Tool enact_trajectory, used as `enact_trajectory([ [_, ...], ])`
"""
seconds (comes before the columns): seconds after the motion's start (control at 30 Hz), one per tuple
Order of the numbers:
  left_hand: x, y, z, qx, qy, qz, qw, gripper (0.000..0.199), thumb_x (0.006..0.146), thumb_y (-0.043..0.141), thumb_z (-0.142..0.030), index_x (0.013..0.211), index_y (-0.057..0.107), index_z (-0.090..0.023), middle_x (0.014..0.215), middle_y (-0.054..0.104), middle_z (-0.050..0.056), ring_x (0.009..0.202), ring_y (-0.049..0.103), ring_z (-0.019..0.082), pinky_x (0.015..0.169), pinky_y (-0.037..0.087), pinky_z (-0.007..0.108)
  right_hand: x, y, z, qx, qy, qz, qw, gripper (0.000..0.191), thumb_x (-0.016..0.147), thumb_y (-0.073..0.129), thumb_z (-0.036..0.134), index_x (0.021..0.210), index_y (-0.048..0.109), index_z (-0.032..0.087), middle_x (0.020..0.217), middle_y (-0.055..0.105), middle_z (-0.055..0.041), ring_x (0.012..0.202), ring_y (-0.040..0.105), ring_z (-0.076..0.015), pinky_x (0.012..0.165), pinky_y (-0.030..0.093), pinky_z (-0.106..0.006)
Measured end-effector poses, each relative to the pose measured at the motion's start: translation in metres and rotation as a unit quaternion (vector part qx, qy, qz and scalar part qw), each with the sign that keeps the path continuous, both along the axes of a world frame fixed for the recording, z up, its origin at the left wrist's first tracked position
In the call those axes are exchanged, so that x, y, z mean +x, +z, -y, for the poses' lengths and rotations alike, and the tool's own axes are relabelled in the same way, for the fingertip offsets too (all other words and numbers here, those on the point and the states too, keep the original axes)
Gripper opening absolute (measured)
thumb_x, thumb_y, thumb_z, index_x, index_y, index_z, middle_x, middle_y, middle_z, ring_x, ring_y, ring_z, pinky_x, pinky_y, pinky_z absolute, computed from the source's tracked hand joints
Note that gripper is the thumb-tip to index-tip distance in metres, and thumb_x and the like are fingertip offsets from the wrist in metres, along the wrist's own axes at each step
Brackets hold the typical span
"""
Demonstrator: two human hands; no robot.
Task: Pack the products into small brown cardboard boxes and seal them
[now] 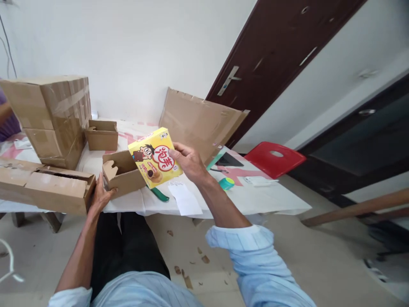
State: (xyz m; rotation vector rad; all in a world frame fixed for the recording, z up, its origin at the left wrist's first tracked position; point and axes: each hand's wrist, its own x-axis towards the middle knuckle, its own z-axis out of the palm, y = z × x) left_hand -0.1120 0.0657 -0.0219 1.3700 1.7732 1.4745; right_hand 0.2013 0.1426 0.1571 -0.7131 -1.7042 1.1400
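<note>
My right hand [188,161] grips a yellow snack box [155,157] by its right side, thumb on the printed front with its cartoon figure and red lettering. The snack box is tilted and hangs just right of a small open cardboard box [129,189], overlapping its right end in view. At the left end of that cardboard box, my left hand [101,194] holds its near corner; some fingers are hidden between it and a long cardboard carton [57,198]. Below the snack box lies a green-handled tool [159,195], its other end hidden.
Stacked taped cartons [60,115] stand at the left, with another small open box [102,135] beside them. A cardboard sheet [198,119] leans at the back. White paper [184,199], a green tape roll [226,183] and a red chair [275,158] are to the right. A person's sleeve [7,117] shows far left.
</note>
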Motion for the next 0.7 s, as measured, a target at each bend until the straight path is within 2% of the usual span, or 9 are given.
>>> enact_trajectory([
  [0.07, 0.006, 0.001, 0.006, -0.010, 0.024, -0.012, 1.000, 0.101, 0.073, 0.087, -0.031, 0.162, 0.043, -0.015, 0.159, 0.055, 0.021, 0.156, 0.043, 0.046, 0.129, 0.037, 0.057, 0.000, -0.009, 0.006, -0.038, -0.005, -0.005, 0.999, 0.067, 0.078, 0.084, 0.070, 0.122, 0.079, 0.020, 0.107, 0.084, -0.0075, 0.095, 0.080, -0.0287, 0.080, 0.067, -0.039],
  [0.13, 0.013, 0.005, 0.021, 0.022, 0.047, -0.030, 0.998, 0.086, 0.077, 0.084, -0.034, 0.155, 0.052, -0.018, 0.149, 0.062, 0.019, 0.148, 0.052, 0.044, 0.123, 0.044, 0.057, 0.000, -0.021, 0.012, -0.060, 0.002, -0.006, 0.998, 0.065, 0.078, 0.085, 0.069, 0.120, 0.080, 0.020, 0.103, 0.084, -0.0072, 0.094, 0.080, -0.0286, 0.079, 0.067, -0.039],
  [0.23, 0.026, 0.025, 0.051, 0.092, 0.081, -0.051, 0.991, 0.053, 0.087, 0.078, -0.045, 0.134, 0.070, -0.022, 0.132, 0.071, 0.015, 0.126, 0.067, 0.038, 0.105, 0.057, 0.052, -0.003, -0.042, 0.023, -0.092, 0.048, 0.016, 0.994, 0.062, 0.078, 0.087, 0.062, 0.123, 0.079, 0.020, 0.106, 0.084, -0.0071, 0.094, 0.079, -0.0267, 0.080, 0.066, -0.039],
  [0.27, 0.030, 0.034, 0.060, 0.095, 0.062, -0.033, 0.993, 0.048, 0.088, 0.076, -0.049, 0.128, 0.072, -0.021, 0.126, 0.073, 0.015, 0.118, 0.070, 0.036, 0.098, 0.060, 0.049, -0.005, -0.049, 0.027, -0.105, 0.072, 0.031, 0.991, 0.060, 0.077, 0.089, 0.059, 0.122, 0.080, 0.019, 0.107, 0.084, -0.0073, 0.092, 0.079, -0.0258, 0.080, 0.066, -0.039],
  [0.33, 0.038, 0.054, 0.075, 0.062, -0.050, 0.059, 0.995, 0.055, 0.087, 0.078, -0.057, 0.128, 0.072, -0.020, 0.119, 0.077, 0.014, 0.107, 0.075, 0.032, 0.086, 0.063, 0.042, -0.010, -0.060, 0.034, -0.125, 0.117, 0.061, 0.983, 0.057, 0.076, 0.091, 0.056, 0.117, 0.080, 0.018, 0.107, 0.084, -0.0076, 0.090, 0.079, -0.0242, 0.079, 0.066, -0.037],
  [0.43, 0.050, 0.073, 0.086, -0.031, -0.225, 0.199, 0.953, 0.074, 0.077, 0.089, -0.057, 0.137, 0.067, -0.019, 0.114, 0.080, 0.013, 0.095, 0.078, 0.029, 0.074, 0.064, 0.035, -0.018, -0.074, 0.041, -0.134, 0.147, 0.081, 0.977, 0.056, 0.075, 0.092, 0.056, 0.114, 0.081, 0.018, 0.107, 0.083, -0.0082, 0.090, 0.078, -0.0235, 0.079, 0.065, -0.037],
  [0.5, 0.056, 0.076, 0.088, -0.062, -0.242, 0.231, 0.940, 0.075, 0.073, 0.094, -0.053, 0.134, 0.067, -0.018, 0.112, 0.080, 0.011, 0.090, 0.078, 0.027, 0.068, 0.064, 0.032, -0.022, -0.082, 0.043, -0.133, 0.125, 0.066, 0.981, 0.058, 0.075, 0.091, 0.059, 0.115, 0.080, 0.018, 0.109, 0.082, -0.0085, 0.094, 0.078, -0.0244, 0.083, 0.065, -0.039],
  [0.63, 0.061, 0.063, 0.082, -0.024, -0.159, 0.270, 0.949, 0.073, 0.071, 0.094, -0.053, 0.127, 0.065, -0.017, 0.109, 0.080, 0.009, 0.083, 0.077, 0.023, 0.065, 0.063, 0.029, -0.026, -0.110, 0.049, -0.132, 0.018, -0.008, 0.991, 0.063, 0.079, 0.082, 0.070, 0.119, 0.075, 0.022, 0.122, 0.080, -0.0093, 0.113, 0.075, -0.0284, 0.101, 0.063, -0.045],
  [0.7, 0.061, 0.051, 0.079, -0.007, -0.128, 0.295, 0.947, 0.076, 0.070, 0.095, -0.056, 0.127, 0.062, -0.017, 0.110, 0.081, 0.010, 0.080, 0.077, 0.021, 0.064, 0.063, 0.028, -0.032, -0.133, 0.058, -0.156, 0.007, -0.037, 0.987, 0.067, 0.081, 0.078, 0.074, 0.124, 0.071, 0.023, 0.129, 0.078, -0.0102, 0.119, 0.074, -0.0311, 0.104, 0.062, -0.048],
])
